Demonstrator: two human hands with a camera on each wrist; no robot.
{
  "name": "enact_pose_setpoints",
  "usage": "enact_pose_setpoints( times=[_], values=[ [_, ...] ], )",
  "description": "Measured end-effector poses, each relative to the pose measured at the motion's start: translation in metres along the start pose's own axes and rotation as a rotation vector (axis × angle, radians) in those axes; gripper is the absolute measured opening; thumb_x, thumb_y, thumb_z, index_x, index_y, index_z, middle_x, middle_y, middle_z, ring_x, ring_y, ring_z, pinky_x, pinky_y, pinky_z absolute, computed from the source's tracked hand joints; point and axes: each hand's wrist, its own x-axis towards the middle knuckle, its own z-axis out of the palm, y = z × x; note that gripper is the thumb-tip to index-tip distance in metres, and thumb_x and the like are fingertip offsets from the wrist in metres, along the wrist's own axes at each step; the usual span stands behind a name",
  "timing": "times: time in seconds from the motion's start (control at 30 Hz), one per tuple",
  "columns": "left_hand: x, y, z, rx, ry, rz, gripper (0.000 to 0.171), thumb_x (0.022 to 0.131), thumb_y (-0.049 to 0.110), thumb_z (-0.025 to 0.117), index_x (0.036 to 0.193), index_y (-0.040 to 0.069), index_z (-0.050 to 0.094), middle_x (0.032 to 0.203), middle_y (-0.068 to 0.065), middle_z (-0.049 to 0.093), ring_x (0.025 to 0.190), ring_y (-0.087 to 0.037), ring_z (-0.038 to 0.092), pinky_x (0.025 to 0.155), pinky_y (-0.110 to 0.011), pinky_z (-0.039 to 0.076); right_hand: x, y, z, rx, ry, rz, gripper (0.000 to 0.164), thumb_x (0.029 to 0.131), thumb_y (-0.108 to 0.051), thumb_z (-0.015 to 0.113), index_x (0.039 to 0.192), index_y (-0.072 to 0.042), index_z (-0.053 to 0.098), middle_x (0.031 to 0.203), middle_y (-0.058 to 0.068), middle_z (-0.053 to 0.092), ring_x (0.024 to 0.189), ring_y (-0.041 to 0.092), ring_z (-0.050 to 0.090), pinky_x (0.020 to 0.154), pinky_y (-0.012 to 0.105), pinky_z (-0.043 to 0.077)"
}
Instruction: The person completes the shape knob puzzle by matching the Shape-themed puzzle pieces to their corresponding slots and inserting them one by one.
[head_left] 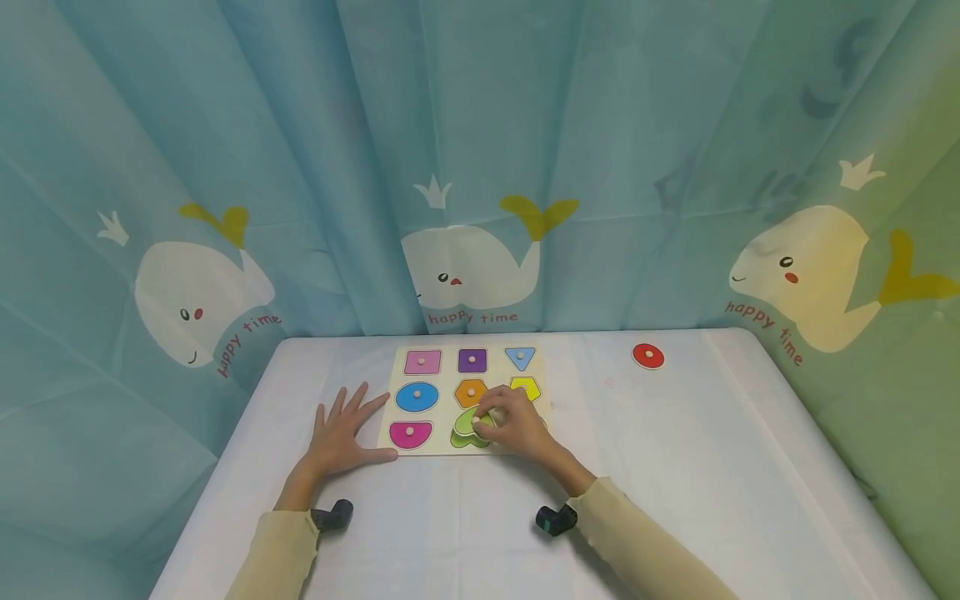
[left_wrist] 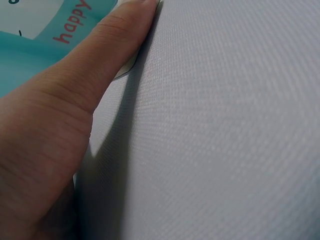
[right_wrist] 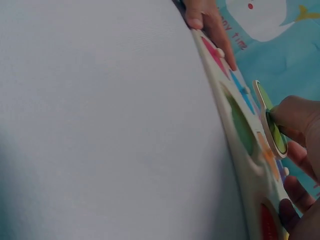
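Observation:
My right hand (head_left: 521, 427) pinches a green puzzle piece (head_left: 463, 424) by its small knob. In the right wrist view the piece (right_wrist: 263, 95) is tilted and held apart from the board, over a green recess (right_wrist: 242, 127). The pale peg puzzle board (head_left: 447, 379) lies flat on the table. My left hand (head_left: 336, 442) rests at the board's left side with fingers spread, its thumb at the lower left corner. In the left wrist view the thumb (left_wrist: 85, 75) lies straight along the board's corner. The right hand hides the board's lower right part in the head view.
Seated on the board are a pink rectangle (head_left: 431, 357), a purple square (head_left: 480, 367), a blue triangle (head_left: 520, 364), a blue oval (head_left: 405, 400), an orange hexagon (head_left: 463, 387), a yellow piece (head_left: 532, 386) and a magenta piece (head_left: 401, 437). A red disc (head_left: 654, 362) lies on the table, far right.

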Motion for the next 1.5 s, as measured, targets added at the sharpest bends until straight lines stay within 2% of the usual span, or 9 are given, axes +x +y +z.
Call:
enact_pose_setpoints(
  times=[0.2, 0.37, 0.4, 0.47, 0.53, 0.93, 1.17, 1.5],
  values=[
    [0.000, 0.000, 0.000, -0.006, 0.002, 0.004, 0.104, 0.071, 0.062, 0.084, 0.157, 0.019, 0.044, 0.167, -0.023, 0.022, 0.152, -0.055, 0.004, 0.112, -0.080, -0.005, 0.000, 0.005, 0.009, -0.034, 0.006, -0.038, 0.005, 0.081, -0.011, 0.082, 0.084, -0.011, 0.079, 0.102, 0.004, 0.071, 0.110, 0.026, 0.062, 0.115, 0.066, 0.026],
    [0.001, -0.001, 0.001, -0.003, 0.002, 0.003, 0.104, 0.071, 0.062, 0.084, 0.157, 0.019, 0.044, 0.167, -0.023, 0.022, 0.152, -0.055, 0.004, 0.113, -0.080, -0.005, -0.001, 0.007, 0.014, -0.087, 0.005, -0.032, 0.005, 0.082, -0.014, 0.083, 0.085, -0.015, 0.079, 0.102, -0.001, 0.072, 0.107, 0.022, 0.061, 0.105, 0.055, 0.036],
    [0.001, -0.001, 0.001, -0.002, 0.001, 0.003, 0.104, 0.071, 0.062, 0.084, 0.157, 0.019, 0.044, 0.167, -0.023, 0.022, 0.152, -0.055, 0.004, 0.113, -0.080, -0.005, -0.001, 0.006, 0.015, -0.094, 0.004, -0.032, 0.005, 0.082, -0.014, 0.083, 0.084, -0.015, 0.079, 0.101, -0.001, 0.072, 0.105, 0.021, 0.060, 0.098, 0.050, 0.038],
    [0.000, -0.001, 0.000, -0.005, 0.000, 0.002, 0.104, 0.071, 0.062, 0.084, 0.157, 0.018, 0.044, 0.167, -0.023, 0.022, 0.152, -0.055, 0.004, 0.113, -0.079, -0.005, -0.002, 0.004, 0.015, -0.108, 0.002, -0.031, 0.005, 0.082, -0.014, 0.084, 0.084, -0.015, 0.079, 0.101, -0.001, 0.072, 0.103, 0.020, 0.059, 0.090, 0.045, 0.039],
    [0.000, -0.001, 0.000, -0.010, 0.000, 0.001, 0.104, 0.071, 0.062, 0.084, 0.157, 0.018, 0.044, 0.167, -0.023, 0.021, 0.152, -0.055, 0.004, 0.113, -0.079, -0.005, -0.003, 0.003, 0.016, -0.125, 0.006, -0.030, 0.006, 0.081, -0.014, 0.084, 0.084, -0.015, 0.079, 0.101, -0.001, 0.072, 0.102, 0.020, 0.058, 0.088, 0.043, 0.039],
    [0.001, -0.001, 0.000, -0.009, 0.005, 0.004, 0.104, 0.071, 0.062, 0.084, 0.157, 0.019, 0.044, 0.167, -0.023, 0.022, 0.152, -0.055, 0.004, 0.113, -0.079, -0.005, -0.003, 0.002, 0.018, -0.138, -0.013, 0.033, 0.005, 0.083, -0.016, 0.084, 0.085, -0.019, 0.080, 0.104, -0.002, 0.070, 0.101, 0.020, 0.052, 0.090, 0.045, 0.038],
    [0.001, -0.003, 0.002, -0.019, 0.023, 0.021, 0.105, 0.069, 0.062, 0.084, 0.156, 0.018, 0.045, 0.167, -0.024, 0.022, 0.151, -0.055, 0.006, 0.112, -0.080, -0.004, -0.003, 0.004, 0.018, -0.150, -0.022, 0.022, 0.006, 0.083, -0.017, 0.084, 0.085, -0.019, 0.080, 0.105, -0.001, 0.070, 0.101, 0.021, 0.051, 0.089, 0.045, 0.037],
    [0.002, -0.004, 0.003, -0.011, 0.010, 0.016, 0.104, 0.071, 0.062, 0.084, 0.156, 0.019, 0.044, 0.167, -0.023, 0.022, 0.152, -0.055, 0.005, 0.112, -0.080, -0.005, -0.004, 0.005, 0.018, -0.149, -0.023, 0.018, 0.006, 0.082, -0.017, 0.084, 0.086, -0.018, 0.080, 0.106, 0.000, 0.070, 0.101, 0.022, 0.051, 0.089, 0.045, 0.037]
  ],
)
